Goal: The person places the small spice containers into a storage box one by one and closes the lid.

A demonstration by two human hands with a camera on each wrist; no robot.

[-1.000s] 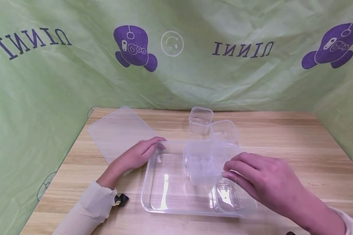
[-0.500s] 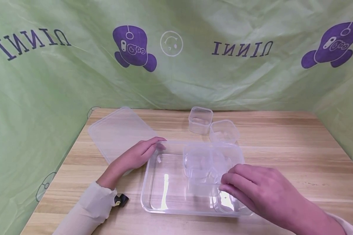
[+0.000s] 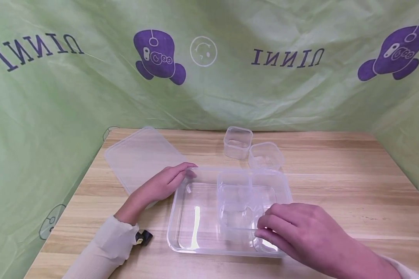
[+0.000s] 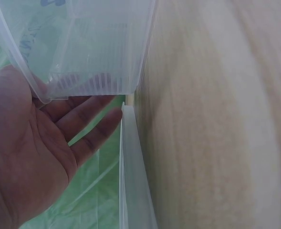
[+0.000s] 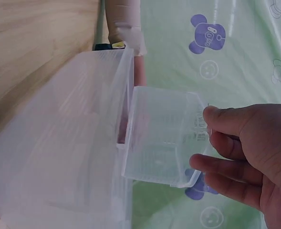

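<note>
My right hand point(image 3: 305, 228) pinches the right rim of a small clear plastic container point(image 5: 161, 136) between thumb and fingers. In the head view this container is over the right half of a large clear rectangular container point(image 3: 227, 254), apparently partly inside it. My left hand point(image 3: 160, 184) holds the back left corner of the large container, with fingers down its outer side in the left wrist view. Outlines of other small containers show inside at the right, but the clear walls overlap and blur them.
Two more small clear containers point(image 3: 238, 143) stand behind the large one. A flat clear lid point(image 3: 144, 153) lies at the back left. A small black object point(image 3: 146, 237) shows by the left sleeve. A green printed curtain point(image 3: 213, 93) closes off the back and sides.
My right hand has moved toward me and slightly left and down, bringing the held small container nearer the front of the large one. My left hand has stayed put.
</note>
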